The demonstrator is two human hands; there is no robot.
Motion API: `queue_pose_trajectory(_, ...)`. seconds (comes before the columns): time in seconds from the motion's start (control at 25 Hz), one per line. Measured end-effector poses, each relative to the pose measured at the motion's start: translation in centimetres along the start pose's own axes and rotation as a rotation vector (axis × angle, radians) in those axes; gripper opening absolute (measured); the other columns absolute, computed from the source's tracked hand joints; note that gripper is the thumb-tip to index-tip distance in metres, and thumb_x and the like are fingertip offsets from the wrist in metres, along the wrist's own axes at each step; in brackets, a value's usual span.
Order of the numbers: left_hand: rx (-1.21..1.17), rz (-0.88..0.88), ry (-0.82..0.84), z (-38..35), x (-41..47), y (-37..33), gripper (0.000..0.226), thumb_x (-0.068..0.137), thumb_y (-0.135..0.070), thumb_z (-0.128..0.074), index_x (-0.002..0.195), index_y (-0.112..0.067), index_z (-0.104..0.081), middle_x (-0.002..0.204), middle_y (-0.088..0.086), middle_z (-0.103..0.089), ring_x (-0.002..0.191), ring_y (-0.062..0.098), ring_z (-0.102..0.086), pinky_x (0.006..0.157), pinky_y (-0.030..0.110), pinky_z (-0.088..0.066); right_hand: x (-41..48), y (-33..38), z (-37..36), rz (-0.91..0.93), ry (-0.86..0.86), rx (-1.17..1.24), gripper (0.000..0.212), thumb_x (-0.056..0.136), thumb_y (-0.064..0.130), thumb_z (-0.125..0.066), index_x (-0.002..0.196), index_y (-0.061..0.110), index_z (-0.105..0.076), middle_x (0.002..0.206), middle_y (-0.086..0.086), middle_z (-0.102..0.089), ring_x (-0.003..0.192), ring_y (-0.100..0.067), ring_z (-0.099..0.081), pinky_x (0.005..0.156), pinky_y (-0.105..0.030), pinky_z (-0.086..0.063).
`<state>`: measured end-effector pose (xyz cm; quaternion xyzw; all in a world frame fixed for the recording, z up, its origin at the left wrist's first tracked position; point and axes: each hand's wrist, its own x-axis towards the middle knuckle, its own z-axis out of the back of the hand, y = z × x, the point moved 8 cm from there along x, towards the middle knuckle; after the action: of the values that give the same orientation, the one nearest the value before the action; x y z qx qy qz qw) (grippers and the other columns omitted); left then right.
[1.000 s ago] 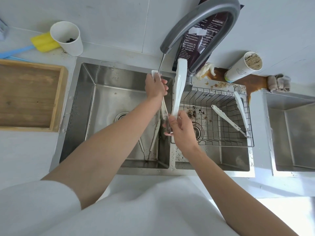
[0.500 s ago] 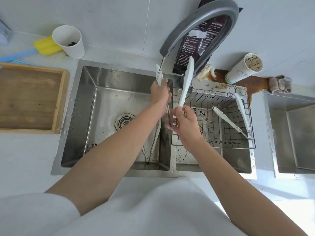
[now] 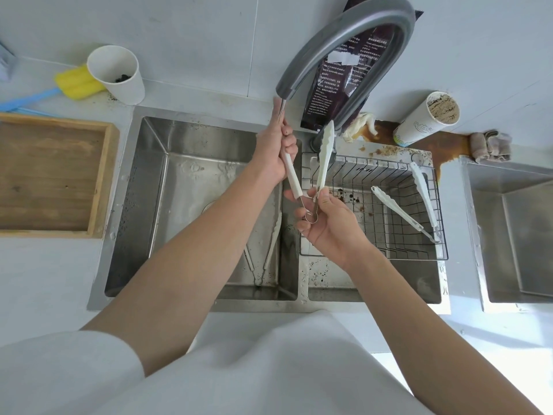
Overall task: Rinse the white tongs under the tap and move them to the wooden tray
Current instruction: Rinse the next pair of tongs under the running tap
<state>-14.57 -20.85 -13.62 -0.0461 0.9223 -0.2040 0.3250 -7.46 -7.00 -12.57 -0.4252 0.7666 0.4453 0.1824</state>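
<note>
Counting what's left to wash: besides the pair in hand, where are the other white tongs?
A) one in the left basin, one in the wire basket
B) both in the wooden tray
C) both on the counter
A: the basin tongs lie in the left basin, the basket tongs in the wire basket.

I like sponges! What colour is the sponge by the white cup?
The sponge is yellow, with a blue handle, clearest in the head view.

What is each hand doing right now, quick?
Left hand: closed, gripping one arm of the white tongs under the tap.
Right hand: closed, pinching the hinge end of the white tongs.
</note>
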Motion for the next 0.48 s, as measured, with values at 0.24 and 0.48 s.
queue_pose_trajectory(0.24, -0.289, 0.145, 0.094, 0.0, 0.1, 1.6, 0.054, 0.097, -0.060, -0.033, 0.072, -0.015, -0.049, 0.039, -0.007, -0.046, 0.026, 0.003, -0.038, 0.026, 0.013, -0.028, -0.3, -0.7, 0.3, -0.049, -0.044, 0.012, 0.029, 0.108, 0.029, -0.031, 0.100, 0.009, -0.050, 0.100, -0.023, -0.072, 0.054, -0.015, -0.052, 0.044, -0.023, -0.042)
queue_pose_trajectory(0.48, -0.408, 0.040, 0.149, -0.8, -0.2, 0.6, 0.040, 0.103, -0.043, -0.037, 0.088, -0.009, -0.052, 0.057, 0.000, -0.057, 0.036, 0.005, -0.049, 0.033, 0.014, -0.038, -0.1, -0.3, -0.4, -0.082, -0.037, 0.113, 0.031, 0.108, 0.031, -0.027, 0.114, 0.008, -0.046, 0.091, -0.020, -0.069, 0.048, -0.012, -0.047, 0.039, -0.021, -0.039)
